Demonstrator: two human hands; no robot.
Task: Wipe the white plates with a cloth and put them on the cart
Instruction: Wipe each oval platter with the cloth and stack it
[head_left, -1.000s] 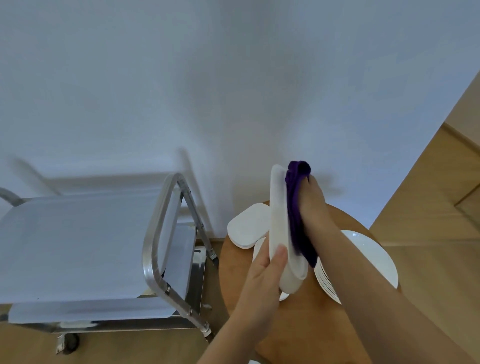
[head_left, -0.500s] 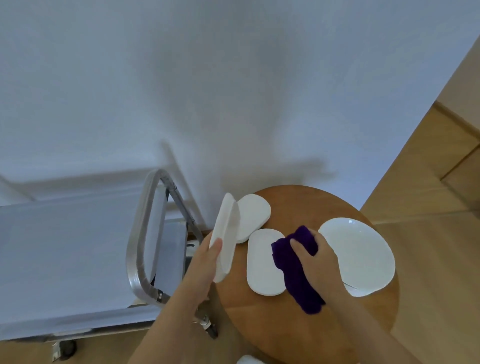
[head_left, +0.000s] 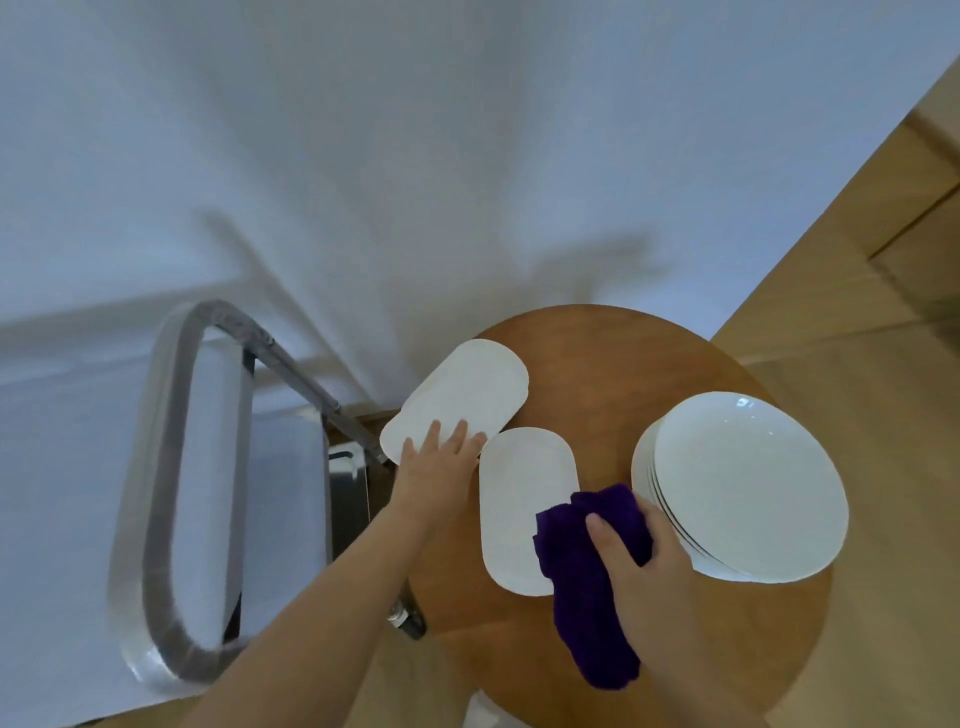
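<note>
White oblong plates: two; purple cloth: one.

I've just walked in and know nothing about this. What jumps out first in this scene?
The purple cloth stands out most, gripped by the right hand on the round wooden table, between an oblong white plate and a stack of round white plates. The left hand rests flat on another oblong plate at the table's left edge, beside the metal cart.

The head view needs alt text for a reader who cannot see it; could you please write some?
A person's left hand rests flat on a white oblong plate on a round wooden table, while the right hand holds a purple cloth beside a second oblong plate.
</note>
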